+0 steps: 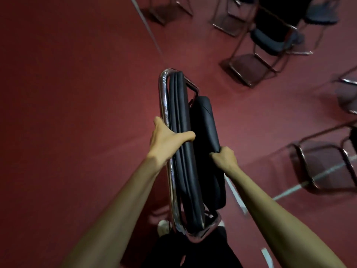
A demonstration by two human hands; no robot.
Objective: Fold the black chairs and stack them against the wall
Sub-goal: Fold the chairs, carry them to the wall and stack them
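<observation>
A folded black chair (185,120) with a chrome tube frame hangs in front of me, seen edge-on from above. My left hand (166,140) grips its chrome top rail and padded backrest, thumb laid across the black pad. My right hand (225,156) grips the edge of the black seat cushion on the chair's right side. Both forearms reach up from the bottom of the view.
The floor is dark red carpet (77,93) with white tape lines. Several unfolded black chairs stand at the upper right (270,41) and along the right edge (328,161). My dark trousers and a light shoe (163,227) show below the chair.
</observation>
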